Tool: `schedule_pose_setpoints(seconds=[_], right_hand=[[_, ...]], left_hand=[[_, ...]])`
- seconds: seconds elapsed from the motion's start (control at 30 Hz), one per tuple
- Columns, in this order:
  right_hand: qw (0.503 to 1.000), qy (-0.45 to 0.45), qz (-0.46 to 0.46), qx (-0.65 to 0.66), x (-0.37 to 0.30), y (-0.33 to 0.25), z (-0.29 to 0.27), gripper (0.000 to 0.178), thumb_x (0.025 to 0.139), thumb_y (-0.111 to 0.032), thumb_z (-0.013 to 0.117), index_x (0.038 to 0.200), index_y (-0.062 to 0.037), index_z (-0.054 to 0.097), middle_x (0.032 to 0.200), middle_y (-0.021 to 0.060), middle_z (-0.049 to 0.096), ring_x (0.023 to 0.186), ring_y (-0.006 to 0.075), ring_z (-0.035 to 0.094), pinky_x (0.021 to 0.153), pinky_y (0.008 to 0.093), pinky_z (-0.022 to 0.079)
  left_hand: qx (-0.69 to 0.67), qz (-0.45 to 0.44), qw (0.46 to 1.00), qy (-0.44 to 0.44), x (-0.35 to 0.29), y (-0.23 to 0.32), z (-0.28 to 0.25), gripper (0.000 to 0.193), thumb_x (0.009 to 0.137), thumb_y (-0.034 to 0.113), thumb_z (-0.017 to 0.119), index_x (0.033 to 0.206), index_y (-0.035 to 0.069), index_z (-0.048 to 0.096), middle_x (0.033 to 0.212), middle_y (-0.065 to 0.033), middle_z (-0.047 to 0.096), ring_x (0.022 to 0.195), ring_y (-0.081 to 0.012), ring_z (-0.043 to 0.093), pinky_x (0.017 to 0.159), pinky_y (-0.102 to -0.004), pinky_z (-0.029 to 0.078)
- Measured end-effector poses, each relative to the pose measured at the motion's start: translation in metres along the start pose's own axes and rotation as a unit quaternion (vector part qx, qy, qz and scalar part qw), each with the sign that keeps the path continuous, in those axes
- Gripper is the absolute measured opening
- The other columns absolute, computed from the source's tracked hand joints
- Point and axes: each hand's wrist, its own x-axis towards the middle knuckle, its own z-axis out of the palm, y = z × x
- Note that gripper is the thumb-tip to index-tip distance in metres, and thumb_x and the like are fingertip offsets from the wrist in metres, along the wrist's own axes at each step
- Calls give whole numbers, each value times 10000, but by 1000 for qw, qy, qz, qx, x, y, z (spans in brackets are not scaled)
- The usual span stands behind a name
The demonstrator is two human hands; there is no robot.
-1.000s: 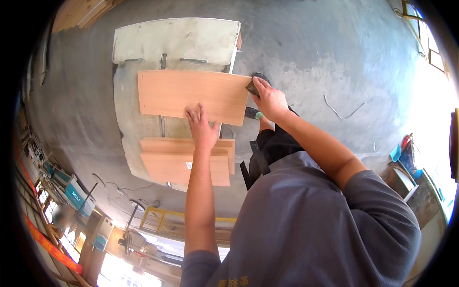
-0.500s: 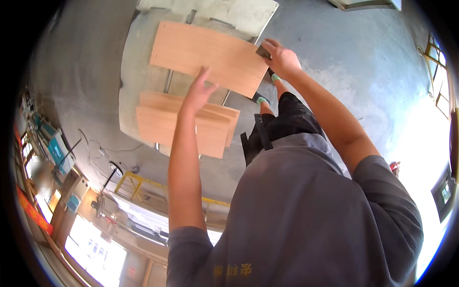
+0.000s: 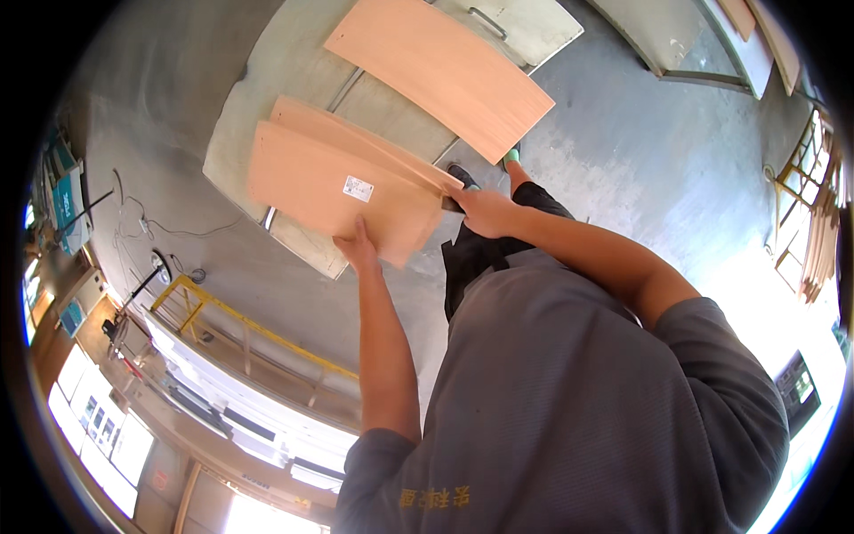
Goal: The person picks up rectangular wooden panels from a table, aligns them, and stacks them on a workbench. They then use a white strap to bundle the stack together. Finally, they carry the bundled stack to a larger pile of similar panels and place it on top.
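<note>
Gripping a board (image 3: 322, 185), the left hand (image 3: 359, 251) has a label (image 3: 358, 189) (white) just beyond it. The right hand (image 3: 480, 212) clutches a dark block (image 3: 452, 205).

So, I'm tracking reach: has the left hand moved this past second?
Yes: the left hand went along the table, from the lone board to the labelled board.

Viewed from beside the worktop (image 3: 233, 133), a flat, rectangular, light wood-toned board (image 3: 294, 173) with a white printed label (image 3: 358, 189) lies slantwise, label face up. It overlaps a matching wood-toned board (image 3: 356, 145) beneath, whose upper long side projects; layer count unclear. A third rectangular wood-toned board (image 3: 440, 76) lies flat, apart from these, right end overhanging. A small dark block (image 3: 452, 205), partly hidden, sits in the right hand (image 3: 487, 212) by the stack's right end.
</note>
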Motion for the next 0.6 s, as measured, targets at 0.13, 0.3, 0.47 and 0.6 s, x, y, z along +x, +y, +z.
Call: schedule_pose_setpoints(seconds=[0.13,0.3,0.47,0.6], right_hand=[[995,-19,53,-86,-19,12,0,379,812,-114,541,1177,-22,502,966,237,650,942,416,622,801,492,494],[976,187,98,-47,-5,21,-15,492,777,-199,633,1225,-65,477,1054,219,611,969,412,604,830,479,491],[972,139,-39,-185,-2,14,-36,608,781,-162,639,1346,-137,414,1057,109,581,1000,340,607,815,432,509],[896,19,-171,-410,20,15,-51,550,803,-163,644,1323,-223,475,1001,33,596,936,243,634,738,369,523]], left_hand=[[1,56,998,-10,9,10,11,710,878,256,693,1388,-53,308,1342,-178,484,1180,-268,512,973,-365,441],[65,64,996,-2,14,-7,3,673,901,308,659,1375,-65,360,1264,-179,557,1130,-263,556,935,-364,459],[98,-4,994,-40,11,-22,-5,652,919,508,551,1190,-85,574,1125,-199,646,1025,-282,618,862,-371,478],[116,60,991,-10,46,-25,-8,667,898,563,542,1071,-75,638,1010,-229,672,944,-341,641,801,-409,491]])
